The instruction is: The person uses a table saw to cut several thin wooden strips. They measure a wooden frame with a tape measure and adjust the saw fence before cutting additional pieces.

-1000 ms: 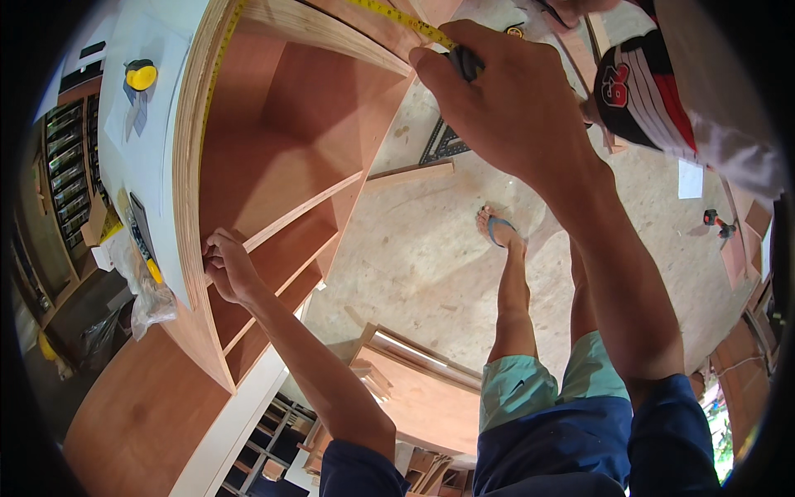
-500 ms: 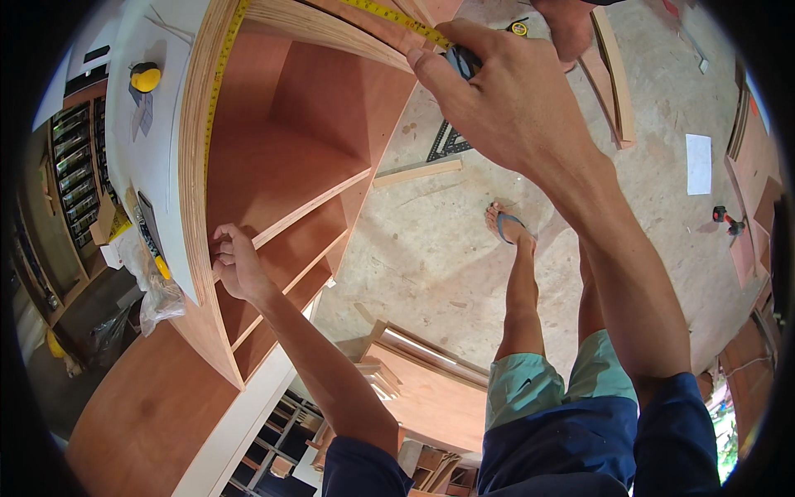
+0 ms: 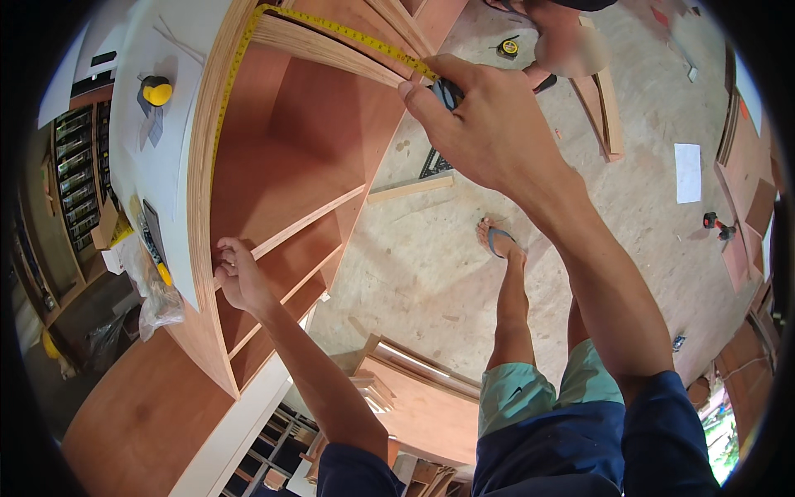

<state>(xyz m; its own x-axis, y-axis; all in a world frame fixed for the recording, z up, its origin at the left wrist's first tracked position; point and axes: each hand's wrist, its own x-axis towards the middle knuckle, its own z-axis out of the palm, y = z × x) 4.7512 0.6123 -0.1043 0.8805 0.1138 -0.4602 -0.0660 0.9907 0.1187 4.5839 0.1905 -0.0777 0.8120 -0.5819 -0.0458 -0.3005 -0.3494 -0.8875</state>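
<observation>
A: What stands largest in front of you?

B: The plywood cabinet (image 3: pixel 319 124), on your left. Its open side, with the shelves (image 3: pixel 306 223) inside, faces your arms, which is probably why you can reach in so easily.

A: Below it, on the floor (image 3: pixel 397 265), you have a timber strip (image 3: pixel 411 189) lying near the cabinet. The dark set square (image 3: pixel 439 163) is partly hidden by your right hand (image 3: pixel 497 124), perhaps laid there to be close by.

B: That hand's grip is closed round the tape measure (image 3: pixel 448 95), case in the palm, thumb and forefinger where the blade (image 3: pixel 348 35) comes out. Held so, the case likely can't slip and the blade stays in line.

A: And your left hand (image 3: pixel 240 277)?

B: It sits inside the opening, fingers curled, just beside the thick panel edge (image 3: pixel 199 157). I cannot tell whether its grip pinches anything. The blade runs along that edge, bends near the upper corner and crosses to your right hand; your left may be steadying the unseen end.

A: Smallest, a second tape measure (image 3: pixel 508 49) rests on the floor beyond your right hand, seemingly out of your way.
</observation>
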